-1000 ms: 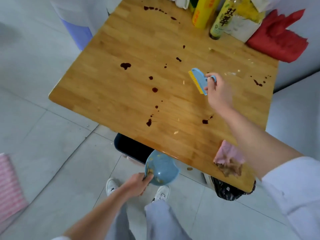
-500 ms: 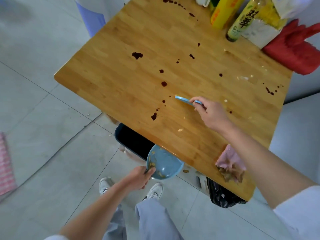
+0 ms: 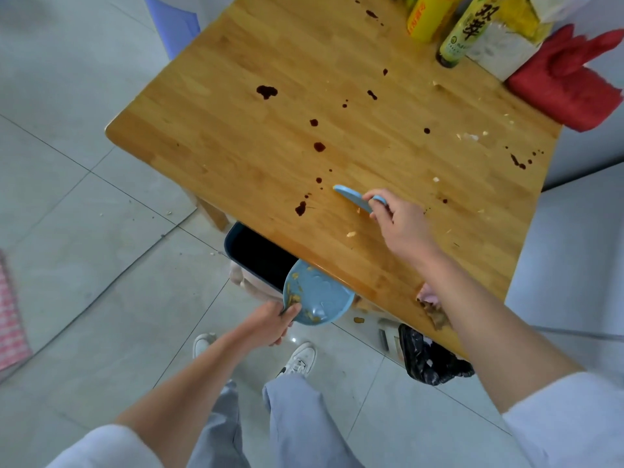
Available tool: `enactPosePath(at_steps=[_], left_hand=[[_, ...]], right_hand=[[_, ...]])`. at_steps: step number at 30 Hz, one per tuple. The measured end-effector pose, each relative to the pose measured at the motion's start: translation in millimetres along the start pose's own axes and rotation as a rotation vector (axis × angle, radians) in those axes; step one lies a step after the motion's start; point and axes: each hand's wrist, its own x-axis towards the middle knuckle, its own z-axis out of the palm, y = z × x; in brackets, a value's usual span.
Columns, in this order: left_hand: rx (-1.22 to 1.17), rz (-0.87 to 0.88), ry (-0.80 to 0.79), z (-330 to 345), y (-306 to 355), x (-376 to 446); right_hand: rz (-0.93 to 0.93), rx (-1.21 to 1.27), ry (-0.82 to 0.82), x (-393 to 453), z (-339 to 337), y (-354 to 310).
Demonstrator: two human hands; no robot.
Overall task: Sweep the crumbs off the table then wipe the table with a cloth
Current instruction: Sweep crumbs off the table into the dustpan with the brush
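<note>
The right hand (image 3: 400, 224) gripped the brush (image 3: 353, 198) on the table (image 3: 236, 157); the left hand (image 3: 270, 320) held the dustpan (image 3: 320, 298) at its edge.

One brush (image 3: 353, 198), one dustpan (image 3: 320, 298), two bottles (image 3: 464, 32), one red cloth (image 3: 567, 82), two hands (image 3: 401, 224).

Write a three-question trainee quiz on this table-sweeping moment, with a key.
1. True or false: the dustpan already holds crumbs.
2. Which hand grips the brush? A left B right
3. Fill in: the dustpan is held just below the table's near ____.

Key: 1 true; 2 B; 3 edge
</note>
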Motion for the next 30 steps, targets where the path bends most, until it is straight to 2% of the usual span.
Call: enactPosePath(at_steps=[9,14,20,23,27,30], left_hand=[[-0.008,0.007,-0.012,4,9,-7],[0.026,0.007,-0.011,6,13,-9],[0.036,-0.012,0.022,10,14,-10],[0.036,-0.016,0.026,15,12,-8],[0.027,-0.016,0.035,24,8,-6],[-0.001,-0.032,0.025,32,3,-3]], right_hand=[[-0.019,0.102,-0.111,-101,14,-17],[0.020,0.103,0.027,-83,-8,-14],[-0.041,0.056,-0.164,-100,18,-29],[-0.059,0.104,-0.165,-117,11,-27],[0.024,0.089,-0.079,-106,-14,-20],[0.036,0.067,-0.143,-107,-10,-25]])
